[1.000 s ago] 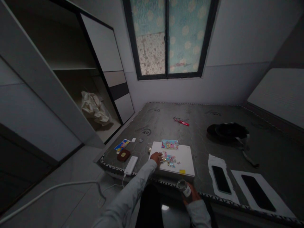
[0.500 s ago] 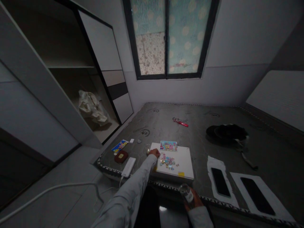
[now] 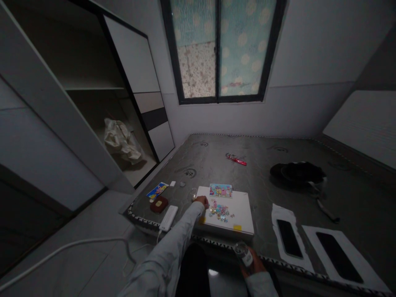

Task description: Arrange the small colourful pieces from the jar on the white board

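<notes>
The left hand [image 3: 201,201] has drawn back to the white board's [image 3: 241,206] left edge, fingers' state unclear, beside the scattered puzzle pieces [image 3: 221,212]; the right hand [image 3: 252,264] grips a small bottle [image 3: 243,252] below the board.

My left hand [image 3: 201,201] covers whatever it touches at the board's [image 3: 241,206] corner; I can't tell if it grips anything. The loose pieces [image 3: 220,212] are too small to read. My right hand [image 3: 252,266] sits mostly behind the bottle [image 3: 244,253].
</notes>
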Demonstrator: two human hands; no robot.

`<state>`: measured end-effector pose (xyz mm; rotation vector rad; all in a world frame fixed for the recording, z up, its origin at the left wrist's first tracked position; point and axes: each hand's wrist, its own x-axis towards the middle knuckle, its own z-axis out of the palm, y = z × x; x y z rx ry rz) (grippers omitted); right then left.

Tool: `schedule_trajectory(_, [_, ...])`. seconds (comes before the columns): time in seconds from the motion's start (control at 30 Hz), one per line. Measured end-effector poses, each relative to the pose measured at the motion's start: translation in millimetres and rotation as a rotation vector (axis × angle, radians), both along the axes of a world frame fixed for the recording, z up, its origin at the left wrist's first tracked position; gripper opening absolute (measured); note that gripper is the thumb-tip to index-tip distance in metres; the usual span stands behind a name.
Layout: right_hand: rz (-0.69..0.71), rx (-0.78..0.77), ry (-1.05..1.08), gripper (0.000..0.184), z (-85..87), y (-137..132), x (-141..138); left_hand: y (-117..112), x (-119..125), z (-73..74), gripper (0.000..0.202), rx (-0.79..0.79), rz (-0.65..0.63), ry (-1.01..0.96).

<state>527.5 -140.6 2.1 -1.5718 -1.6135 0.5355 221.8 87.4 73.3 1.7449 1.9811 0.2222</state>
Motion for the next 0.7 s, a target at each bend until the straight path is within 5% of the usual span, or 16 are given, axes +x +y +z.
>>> schedule_trajectory(0.27, [-0.036, -0.018, 0.013, 0.046, -9.6, -2.4, 13.8, 11.0, 17.5, 3.3, 0.042, 0.048, -0.077, -0.009])
schedule_trajectory(0.5, [0.013, -0.061, 0.047, 0.046, -16.6, 7.7, 27.7, 26.7, 30.5, 9.5, 0.025, -0.029, -0.076, 0.055])
schedule_trajectory(0.7, [0.032, -0.039, 0.03, 0.048, -12.4, 4.7, 22.6, 17.2, 17.1, 8.4, 0.024, -0.036, -0.033, 0.053])
